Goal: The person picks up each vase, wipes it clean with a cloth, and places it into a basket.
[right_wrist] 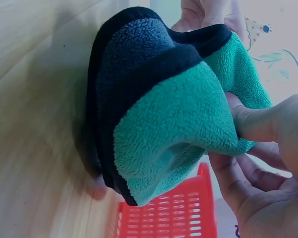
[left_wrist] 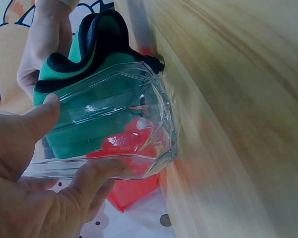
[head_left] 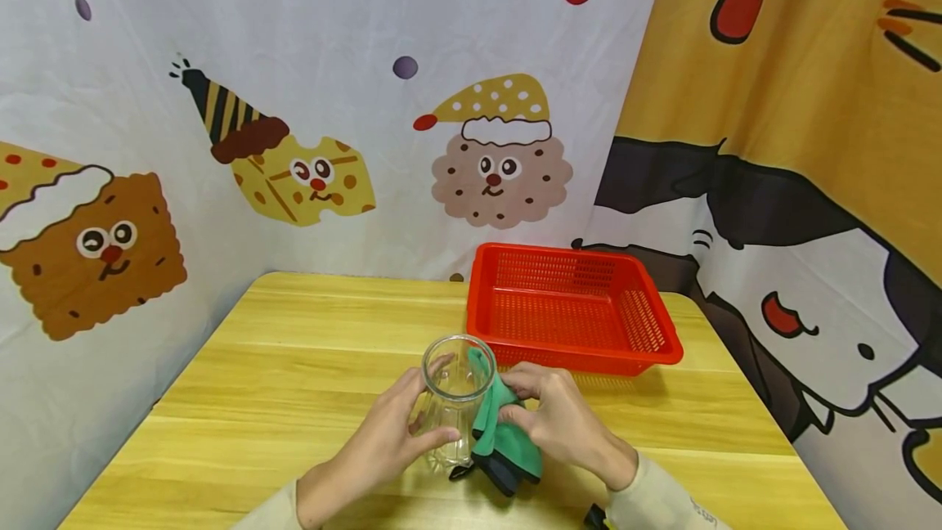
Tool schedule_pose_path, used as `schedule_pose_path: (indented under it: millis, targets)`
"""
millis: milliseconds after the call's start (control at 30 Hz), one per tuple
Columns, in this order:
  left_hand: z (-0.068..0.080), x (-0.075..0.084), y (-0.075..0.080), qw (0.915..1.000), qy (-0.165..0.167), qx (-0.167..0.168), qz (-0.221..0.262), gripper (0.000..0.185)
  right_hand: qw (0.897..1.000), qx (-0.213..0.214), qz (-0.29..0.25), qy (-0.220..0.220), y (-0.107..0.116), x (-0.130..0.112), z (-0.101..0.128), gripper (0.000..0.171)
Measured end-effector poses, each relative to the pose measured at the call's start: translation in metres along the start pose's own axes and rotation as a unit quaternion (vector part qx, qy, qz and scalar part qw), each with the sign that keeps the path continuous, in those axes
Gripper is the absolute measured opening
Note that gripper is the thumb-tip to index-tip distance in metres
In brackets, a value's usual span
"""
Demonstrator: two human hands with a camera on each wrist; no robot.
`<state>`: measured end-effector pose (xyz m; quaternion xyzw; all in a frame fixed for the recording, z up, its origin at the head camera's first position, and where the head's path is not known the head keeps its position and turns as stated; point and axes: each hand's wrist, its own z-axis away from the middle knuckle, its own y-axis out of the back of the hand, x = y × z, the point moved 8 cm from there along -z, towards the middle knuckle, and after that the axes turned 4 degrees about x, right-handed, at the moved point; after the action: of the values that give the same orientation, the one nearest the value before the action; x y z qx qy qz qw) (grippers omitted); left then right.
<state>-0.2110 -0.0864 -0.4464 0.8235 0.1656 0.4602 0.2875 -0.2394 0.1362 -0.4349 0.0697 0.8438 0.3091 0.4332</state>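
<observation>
Head view, left hand [head_left: 383,440] gripping glass [head_left: 455,399], right hand [head_left: 562,424] pinching cloth [head_left: 500,440]

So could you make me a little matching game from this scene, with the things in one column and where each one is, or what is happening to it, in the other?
Things:
1. clear faceted glass jar
2. green fleece cloth with black trim
3. red plastic mesh basket
4. pale wooden table

States:
A. stands at the back, nothing visible in it
B. gripped by the left hand
C. lies under everything
D. pinched by the right hand, one end tucked over the jar's rim

Pairs: 1-B, 2-D, 3-A, 4-C
</observation>
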Motion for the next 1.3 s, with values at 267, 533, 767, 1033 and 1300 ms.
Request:
schedule_pose_path:
  millis: [267,533,767,1033,1300]
  targets:
    - [-0.001,-0.001,0.000,0.9998,-0.001,-0.002,0.017,0.094,1.000,0.014,0.001,0.015,0.005,-0.007,-0.004,0.035]
    - [-0.001,-0.003,-0.001,0.9993,0.016,-0.011,0.033,0.095,0.999,0.032,-0.007,0.021,0.010,-0.012,-0.007,0.035]
    - [-0.001,-0.003,-0.001,0.9992,0.016,-0.012,0.036,0.095,0.999,0.044,-0.026,0.015,0.012,-0.013,-0.008,0.036]
    - [-0.001,0.000,0.000,0.9998,0.000,-0.008,0.019,0.096,0.998,0.043,-0.051,0.009,0.015,-0.013,-0.007,0.033]
    - [0.000,-0.002,-0.003,0.9985,0.022,-0.023,0.044,0.098,0.997,0.053,-0.062,-0.014,0.020,-0.012,-0.006,0.036]
